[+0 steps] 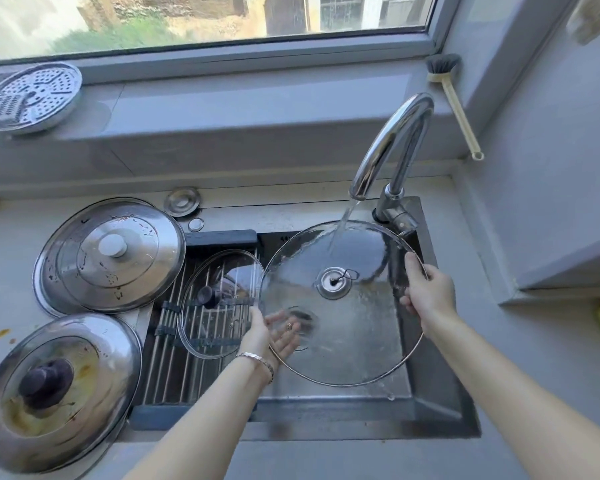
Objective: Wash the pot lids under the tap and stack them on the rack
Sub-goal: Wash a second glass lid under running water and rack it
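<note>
**Big glass lid under the running tap, both hands on it**

The big lid (354, 327) hangs over the sink (440, 403), tilted, with its underside and centre fitting facing up. Water (340, 233) from the tap (394, 140) strikes the glass near the lid's 12 o'clock.

The right hand (426, 292) grips the rim at the lid's 3 o'clock, with the thumb on the upper face and the fingers curled round the edge. The left hand (267, 336) is at the lid's 8 o'clock, palm up. Its fingers lie fairly straight under the glass and show through it, carrying the lid rather than clasping it. A bracelet (257, 360) sits on that wrist.

At 9 o'clock from the big lid, just beside it, a small glass lid (222, 327) lies on the rack (168, 358) that spans the sink's left part. It lies knob down, and its dark knob shows through the glass.

Further out at 9 o'clock, on the counter (7, 237), lies a steel lid (111, 254) with a pale knob and specks on it. At 7 o'clock from the view's centre lies a stained lid (56, 389) with a dark knob and brown smears. The two nearly touch.

A perforated steamer plate (32, 97) leans on the sill at 10 o'clock. A brush (454, 98) leans in the corner at 1 o'clock.
</note>
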A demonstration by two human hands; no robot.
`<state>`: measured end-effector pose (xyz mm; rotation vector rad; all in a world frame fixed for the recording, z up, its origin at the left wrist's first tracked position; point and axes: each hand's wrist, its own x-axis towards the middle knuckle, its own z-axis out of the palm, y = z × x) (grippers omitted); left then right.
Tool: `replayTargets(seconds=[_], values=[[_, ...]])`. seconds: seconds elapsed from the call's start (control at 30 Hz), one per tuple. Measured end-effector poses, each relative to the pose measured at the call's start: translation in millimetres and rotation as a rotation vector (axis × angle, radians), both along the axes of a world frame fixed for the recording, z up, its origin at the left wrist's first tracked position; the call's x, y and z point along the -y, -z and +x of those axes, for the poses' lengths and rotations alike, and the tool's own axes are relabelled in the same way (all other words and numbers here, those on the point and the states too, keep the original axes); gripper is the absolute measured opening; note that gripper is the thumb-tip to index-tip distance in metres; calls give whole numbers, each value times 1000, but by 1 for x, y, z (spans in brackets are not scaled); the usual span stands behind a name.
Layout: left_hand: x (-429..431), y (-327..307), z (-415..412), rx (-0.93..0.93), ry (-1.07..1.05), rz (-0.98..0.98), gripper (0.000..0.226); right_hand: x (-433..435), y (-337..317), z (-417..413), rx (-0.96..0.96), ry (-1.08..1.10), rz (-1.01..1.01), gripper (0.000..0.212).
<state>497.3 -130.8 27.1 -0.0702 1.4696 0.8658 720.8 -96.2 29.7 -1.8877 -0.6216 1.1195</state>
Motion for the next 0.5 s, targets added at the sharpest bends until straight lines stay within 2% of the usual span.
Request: replayTargets(seconds=[0.13,0.23,0.33,0.4,0.5], values=[[0,5,3,74,-7,-58,51,0,-14,4,149,-117,149,39],[-3,1,-2,78,-5,-5,44,3,-8,7,178,-128,188,36],[-6,-7,-12,12,-16,116,40,7,14,5,111,-90,119,38],[-8,-15,-19,-104,0,233,37,11,31,1,44,-91,25,41],[-12,-32,-22,-295,75,355,34,14,52,-11,-200,-119,-137,39]])
